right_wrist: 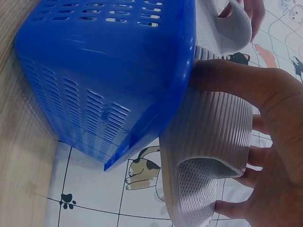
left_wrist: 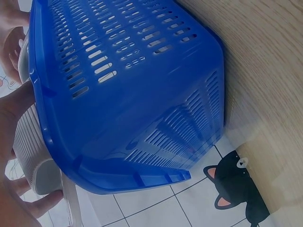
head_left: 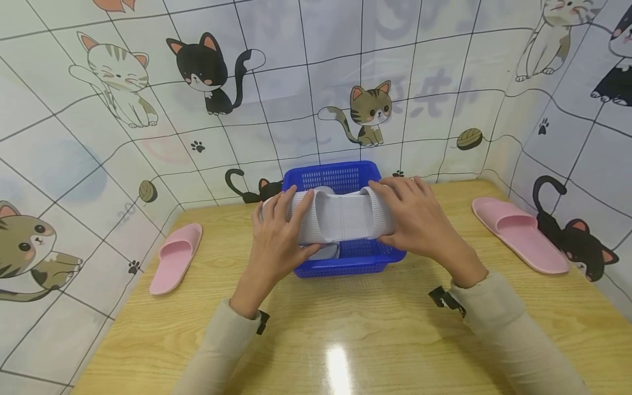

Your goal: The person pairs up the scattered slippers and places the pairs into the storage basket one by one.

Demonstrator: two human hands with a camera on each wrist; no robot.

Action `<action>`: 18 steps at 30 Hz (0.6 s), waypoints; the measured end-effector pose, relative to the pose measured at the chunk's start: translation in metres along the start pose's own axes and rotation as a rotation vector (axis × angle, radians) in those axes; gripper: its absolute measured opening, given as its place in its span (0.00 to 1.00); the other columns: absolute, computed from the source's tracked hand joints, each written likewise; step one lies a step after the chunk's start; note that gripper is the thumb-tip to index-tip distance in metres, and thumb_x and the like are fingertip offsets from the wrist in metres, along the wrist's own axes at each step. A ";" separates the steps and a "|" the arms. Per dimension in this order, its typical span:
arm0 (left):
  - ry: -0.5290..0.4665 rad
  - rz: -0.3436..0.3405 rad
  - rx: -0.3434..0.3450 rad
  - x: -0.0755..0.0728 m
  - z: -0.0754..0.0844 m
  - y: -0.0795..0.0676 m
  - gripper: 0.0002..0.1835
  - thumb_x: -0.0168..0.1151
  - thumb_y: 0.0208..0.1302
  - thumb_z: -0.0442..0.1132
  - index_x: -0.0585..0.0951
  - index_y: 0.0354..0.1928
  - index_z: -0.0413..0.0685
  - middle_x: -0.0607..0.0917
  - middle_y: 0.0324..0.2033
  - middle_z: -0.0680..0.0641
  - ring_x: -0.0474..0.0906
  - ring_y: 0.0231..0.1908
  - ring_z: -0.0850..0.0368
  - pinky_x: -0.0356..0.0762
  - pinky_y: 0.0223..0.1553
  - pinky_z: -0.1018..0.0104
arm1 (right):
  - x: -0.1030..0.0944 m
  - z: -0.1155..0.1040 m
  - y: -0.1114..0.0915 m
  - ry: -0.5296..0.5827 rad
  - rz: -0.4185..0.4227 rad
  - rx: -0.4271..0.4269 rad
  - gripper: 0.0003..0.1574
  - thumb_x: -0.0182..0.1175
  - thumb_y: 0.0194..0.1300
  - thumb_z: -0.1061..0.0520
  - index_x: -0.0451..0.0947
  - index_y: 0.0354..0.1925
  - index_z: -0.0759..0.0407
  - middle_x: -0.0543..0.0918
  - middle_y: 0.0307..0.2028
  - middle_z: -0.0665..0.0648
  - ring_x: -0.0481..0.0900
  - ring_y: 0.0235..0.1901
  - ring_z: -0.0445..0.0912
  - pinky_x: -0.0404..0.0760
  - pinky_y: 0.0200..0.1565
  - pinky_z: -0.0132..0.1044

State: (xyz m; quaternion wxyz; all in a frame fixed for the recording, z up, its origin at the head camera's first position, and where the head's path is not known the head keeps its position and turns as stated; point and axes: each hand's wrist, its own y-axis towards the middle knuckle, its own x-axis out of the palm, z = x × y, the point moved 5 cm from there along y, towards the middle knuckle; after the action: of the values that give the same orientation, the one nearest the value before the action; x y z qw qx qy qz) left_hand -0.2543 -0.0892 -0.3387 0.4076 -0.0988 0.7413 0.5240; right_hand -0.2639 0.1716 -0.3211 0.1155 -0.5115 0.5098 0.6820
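Now, left hand: gripping one white slipper
Right hand: gripping its mate
Basket: keep your pair level over it

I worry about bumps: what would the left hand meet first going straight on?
Probably the blue basket's back rim, then the wall; depth is unclear, so the left hand might pass above.

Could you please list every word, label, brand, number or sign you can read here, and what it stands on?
No text can be read.
Wall covering: faint purple marks, like lettering, too blurred to read.
Light grey slippers, pink slippers, blue plastic basket: no lettering visible.
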 end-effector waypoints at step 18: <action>0.003 -0.001 -0.001 0.000 0.002 0.000 0.64 0.84 0.35 0.67 0.65 0.77 0.61 0.71 0.72 0.39 0.70 0.67 0.36 0.69 0.63 0.30 | 0.000 0.000 0.000 -0.007 0.011 -0.013 0.71 0.89 0.28 0.44 0.69 0.71 0.56 0.76 0.63 0.64 0.72 0.63 0.64 0.66 0.66 0.72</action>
State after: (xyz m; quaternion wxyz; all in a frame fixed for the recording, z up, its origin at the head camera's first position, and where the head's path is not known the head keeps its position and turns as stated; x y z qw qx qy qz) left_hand -0.2533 -0.0877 -0.3393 0.4068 -0.1000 0.7414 0.5243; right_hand -0.2641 0.1710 -0.3212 0.1101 -0.5070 0.5077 0.6878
